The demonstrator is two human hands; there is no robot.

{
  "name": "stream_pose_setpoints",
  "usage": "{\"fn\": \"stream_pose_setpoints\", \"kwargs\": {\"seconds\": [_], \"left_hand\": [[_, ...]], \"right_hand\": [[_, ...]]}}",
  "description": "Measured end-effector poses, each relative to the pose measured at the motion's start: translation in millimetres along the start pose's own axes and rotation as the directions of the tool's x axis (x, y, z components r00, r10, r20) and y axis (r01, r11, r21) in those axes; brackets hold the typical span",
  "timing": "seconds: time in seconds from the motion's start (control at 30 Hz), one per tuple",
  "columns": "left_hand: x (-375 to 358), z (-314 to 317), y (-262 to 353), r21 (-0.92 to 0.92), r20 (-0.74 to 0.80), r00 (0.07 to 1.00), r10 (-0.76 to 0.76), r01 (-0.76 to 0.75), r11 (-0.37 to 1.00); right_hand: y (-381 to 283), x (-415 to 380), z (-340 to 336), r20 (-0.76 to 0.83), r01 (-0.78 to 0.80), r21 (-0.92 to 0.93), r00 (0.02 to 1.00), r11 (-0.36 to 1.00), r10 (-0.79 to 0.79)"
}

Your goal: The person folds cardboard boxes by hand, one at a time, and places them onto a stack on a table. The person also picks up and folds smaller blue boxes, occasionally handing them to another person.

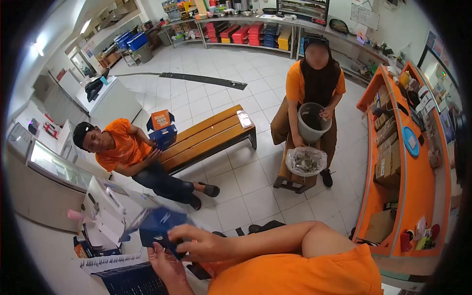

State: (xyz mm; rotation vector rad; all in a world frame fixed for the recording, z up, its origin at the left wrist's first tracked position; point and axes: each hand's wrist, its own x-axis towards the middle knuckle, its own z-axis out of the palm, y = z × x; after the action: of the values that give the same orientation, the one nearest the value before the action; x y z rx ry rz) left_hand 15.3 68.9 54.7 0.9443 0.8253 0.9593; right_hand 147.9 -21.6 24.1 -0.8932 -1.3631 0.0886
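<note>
A dark blue cardboard box (158, 225), partly folded with a flap standing out at its left, is held up in front of me at lower left. My left hand (166, 265) grips its lower edge, thumb on the near face. Over the box's right side lie the bent fingers of my right hand (202, 242); their tips are partly hidden. Below and left of my hands stands a row of flat dark blue cardboard pieces (130, 281) with pale edges.
A seated person (120, 147) at left has a blue and orange box (161, 130) on a wooden bench (206, 135). Another person (314, 73) holds a grey bucket (312, 129) over a clear plastic bag (306, 161). Orange shelves (378, 182) stand at right.
</note>
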Motion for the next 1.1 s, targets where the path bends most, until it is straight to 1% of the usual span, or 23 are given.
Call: {"fn": "stream_pose_setpoints", "kwargs": {"seconds": [0.03,0.1,0.17,0.23,0.27,0.3,0.37,0.4,0.43,0.5,0.53,0.57,0.63,0.67,0.7,0.73,0.77,0.8,0.87,0.97,1.0,1.03,1.1], "left_hand": [[0.5,-6.0,-7.8,0.002,0.002,1.0,0.001,-0.001,1.0],[-0.5,-9.4,-20.2,0.07,0.152,0.971,0.183,-0.196,0.978],[5.4,-18.3,-16.7,0.106,0.118,0.984,0.137,-0.149,0.983],[16.9,-25.9,-18.3,0.04,0.143,0.982,0.12,-0.127,0.991],[6.6,-18.8,-24.6,0.021,0.061,0.992,0.107,-0.108,0.994],[-1.6,-15.5,-32.1,0.011,0.064,0.992,0.111,-0.112,0.994],[-14.3,-16.2,-42.4,-0.134,0.002,0.999,0.046,-0.046,0.99],[-16.4,-20.5,-37.3,-0.173,0.208,0.977,0.055,-0.018,0.985],[-15.4,-22.0,-34.7,-0.174,0.207,0.977,0.052,-0.016,0.985],[-14.5,-25.4,-24.8,0.26,0.272,0.962,-0.038,-0.035,0.965],[-16.4,-31.9,-8.0,0.456,0.31,0.923,-0.228,0.066,0.887],[-19.1,-54.9,-7.0,0.627,0.345,0.871,-0.349,0.063,0.776],[-21.5,-74.3,-14.0,0.743,0.402,0.82,-0.406,-0.033,0.669],[-36.0,-65.1,2.8,0.813,0.481,0.813,-0.328,-0.275,0.512],[-43.7,-66.4,-3.1,0.817,0.479,0.812,-0.334,-0.273,0.507],[-51.1,-69.6,-13.2,0.776,0.342,0.883,-0.322,-0.072,0.626],[-60.1,-69.1,-21.0,0.677,0.191,0.924,-0.332,0.121,0.726],[-73.7,-39.0,1.2,0.74,0.164,0.905,-0.392,0.15,0.656],[-76.8,-47.6,-1.2,0.736,0.161,0.912,-0.378,0.144,0.662],[-81.2,-52.9,-7.7,0.697,0.167,0.929,-0.331,0.126,0.706],[-81.5,-57.7,-18.3,0.684,0.189,0.936,-0.296,0.09,0.724],[-83.1,-62.2,-25.5,0.67,0.211,0.942,-0.259,0.053,0.74],[-87.7,-37.8,-8.2,0.629,0.172,0.943,-0.284,0.117,0.768]], "right_hand": [[-0.8,2.5,2.5,-0.147,-0.073,0.019,0.986,0.997,0.075],[14.3,-2.4,7.1,-0.142,-0.091,-0.019,0.986,0.996,0.087],[21.0,-4.2,5.1,0.16,0.059,-0.241,0.987,0.969,-0.021],[14.0,-0.8,7.2,0.168,0.082,-0.231,0.985,0.969,-0.044],[12.4,-0.7,10.5,0.083,-0.009,-0.221,0.996,0.975,0.028],[11.3,-0.2,11.6,0.001,-0.096,-0.205,0.995,0.974,0.098],[11.8,-3.3,12.0,-0.008,-0.163,-0.199,0.986,0.966,0.164],[16.1,-8.0,15.0,0.025,-0.205,-0.226,0.976,0.952,0.216],[19.2,-12.6,17.1,0.056,-0.248,-0.252,0.961,0.935,0.27],[18.9,-3.6,-3.7,0.093,-0.214,-0.232,0.966,0.949,0.24],[18.2,-3.6,-11.6,0.115,-0.189,-0.221,0.969,0.957,0.218],[17.3,-3.5,-19.5,0.136,-0.164,-0.21,0.971,0.964,0.195],[26.6,-12.1,-31.9,0.267,-0.124,-0.209,0.947,0.97,0.179],[39.3,-25.4,-28.5,0.284,-0.1,-0.104,0.95,0.989,0.126],[31.3,-22.9,-31.0,0.278,-0.106,-0.101,0.952,0.989,0.131],[20.7,-21.0,-38.6,0.604,-0.348,-0.075,0.73,0.934,0.321],[12.7,-21.1,-44.5,0.842,-0.559,-0.138,0.369,0.818,0.394],[12.3,-28.8,-45.4,0.842,-0.561,-0.137,0.369,0.816,0.395],[14.1,-44.3,-42.9,0.601,-0.58,-0.129,0.599,0.805,0.528],[12.3,-50.4,-40.4,0.612,-0.651,-0.155,0.527,0.743,0.59],[5.0,-48.9,-42.8,0.738,-0.575,-0.052,0.528,0.817,0.419],[-1.5,-46.1,-45.9,0.737,-0.574,-0.053,0.529,0.817,0.42],[-8.4,-38.7,-51.1,0.644,-0.717,0.016,0.541,0.696,0.542]]}}
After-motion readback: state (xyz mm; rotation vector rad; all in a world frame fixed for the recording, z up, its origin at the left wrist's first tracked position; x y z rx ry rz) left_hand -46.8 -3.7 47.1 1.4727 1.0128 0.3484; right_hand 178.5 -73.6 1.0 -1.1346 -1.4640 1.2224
